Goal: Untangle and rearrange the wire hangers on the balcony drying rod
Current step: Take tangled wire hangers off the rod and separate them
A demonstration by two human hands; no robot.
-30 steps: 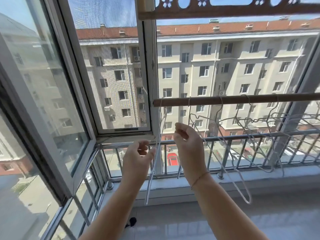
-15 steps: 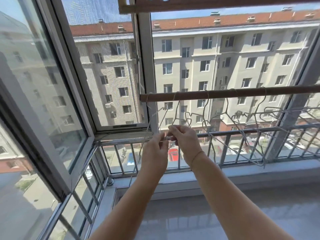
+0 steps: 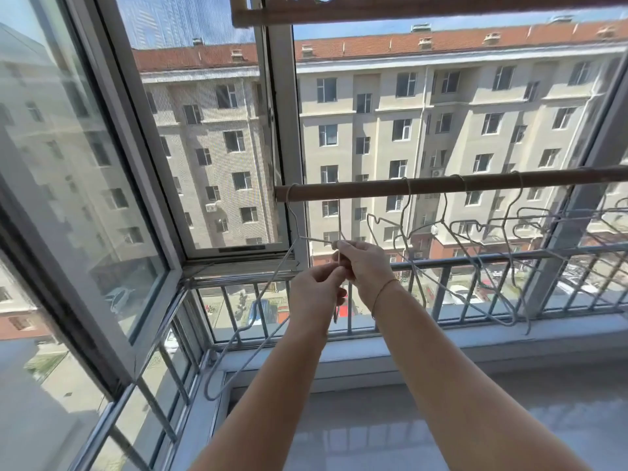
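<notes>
A brown drying rod (image 3: 441, 184) runs from the window post to the right edge. A pale wire hanger (image 3: 251, 311) hooks over the rod's left end and slants down to the left. My left hand (image 3: 316, 287) and my right hand (image 3: 365, 266) meet just below the rod, both pinching the thin wire of this hanger near its upper right arm. A second wire hanger (image 3: 339, 219) hangs straight down beside my right fingers. Several more wire hangers (image 3: 475, 246) hang crossed and overlapping along the rod to the right.
A metal railing (image 3: 475, 263) with vertical bars runs behind the hangers above a pale sill (image 3: 509, 338). An open window sash (image 3: 112, 164) angles inward at the left. A carved wooden rail (image 3: 407, 10) crosses the top. Apartment buildings stand beyond.
My hands came together from apart and now pinch the same wire. The left-end hanger has swung from edge-on to spread wide toward the lower left.
</notes>
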